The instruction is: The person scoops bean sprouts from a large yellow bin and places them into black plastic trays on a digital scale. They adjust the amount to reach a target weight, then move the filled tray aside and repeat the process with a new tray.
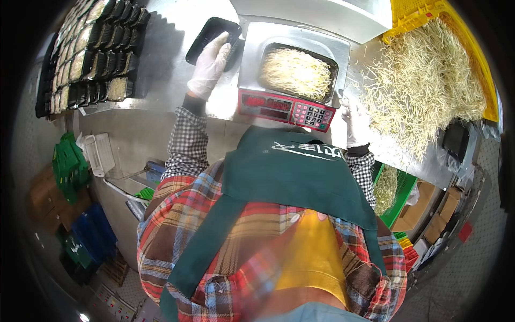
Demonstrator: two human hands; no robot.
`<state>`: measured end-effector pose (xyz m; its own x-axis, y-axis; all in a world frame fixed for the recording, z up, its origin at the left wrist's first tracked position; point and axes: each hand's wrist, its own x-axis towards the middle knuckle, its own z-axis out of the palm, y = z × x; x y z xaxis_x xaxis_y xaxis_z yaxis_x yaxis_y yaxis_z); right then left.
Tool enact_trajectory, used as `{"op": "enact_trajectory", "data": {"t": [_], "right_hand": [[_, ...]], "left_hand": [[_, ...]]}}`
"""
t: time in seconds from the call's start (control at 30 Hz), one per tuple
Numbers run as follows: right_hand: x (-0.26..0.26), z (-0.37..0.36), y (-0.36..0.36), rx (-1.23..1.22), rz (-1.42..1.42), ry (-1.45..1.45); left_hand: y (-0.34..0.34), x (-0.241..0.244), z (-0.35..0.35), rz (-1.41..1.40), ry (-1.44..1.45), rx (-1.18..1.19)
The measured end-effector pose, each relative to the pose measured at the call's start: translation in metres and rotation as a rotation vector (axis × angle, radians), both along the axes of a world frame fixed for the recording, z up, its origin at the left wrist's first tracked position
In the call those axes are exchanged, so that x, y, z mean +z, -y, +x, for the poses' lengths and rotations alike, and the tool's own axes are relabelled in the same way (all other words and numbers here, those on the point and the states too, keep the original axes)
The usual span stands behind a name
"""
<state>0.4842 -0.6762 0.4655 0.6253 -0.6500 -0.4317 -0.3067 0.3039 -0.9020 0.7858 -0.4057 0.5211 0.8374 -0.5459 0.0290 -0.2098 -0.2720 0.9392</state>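
My left hand (209, 66), in a white glove, holds an empty black plastic tray (201, 38) left of the scale, its fingers reaching over the tray. On the steel pan of a red digital scale (265, 105) sits another black tray (335, 68) filled with pale bean sprouts (295, 72). The scale's display is lit. My right hand (356, 120), also gloved, is beside the scale's right front corner, left of the sprout heap. Its fingers are bent, and whether they pinch any sprouts is unclear.
A large heap of loose sprouts (430, 80) spills from a yellow crate (489, 76) at right. Stacked filled trays (92, 60) stand on the steel table (165, 80) at left. Behind the scale is a white box-like housing (318, 16). A green crate (402, 205) with sprouts stands below the table.
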Motion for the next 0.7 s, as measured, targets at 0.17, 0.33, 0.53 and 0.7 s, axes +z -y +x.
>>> {"op": "enact_trajectory", "data": {"t": [0.17, 0.33, 0.53, 0.7], "right_hand": [[0.000, 0.016, -0.013, 0.074, -0.040, 0.099], [0.027, 0.034, -0.026, 0.146, -0.045, -0.032], [0.028, 0.035, -0.041, 0.042, 0.070, 0.041], [0.026, 0.035, -0.032, 0.090, 0.047, 0.101]], "left_hand": [[0.009, -0.017, -0.021, 0.104, -0.013, -0.070], [0.030, -0.007, -0.043, 0.246, -0.044, -0.156], [0.022, -0.017, -0.058, 0.160, -0.609, -0.145], [0.021, -0.027, -0.072, -0.104, -0.772, -0.084]]}}
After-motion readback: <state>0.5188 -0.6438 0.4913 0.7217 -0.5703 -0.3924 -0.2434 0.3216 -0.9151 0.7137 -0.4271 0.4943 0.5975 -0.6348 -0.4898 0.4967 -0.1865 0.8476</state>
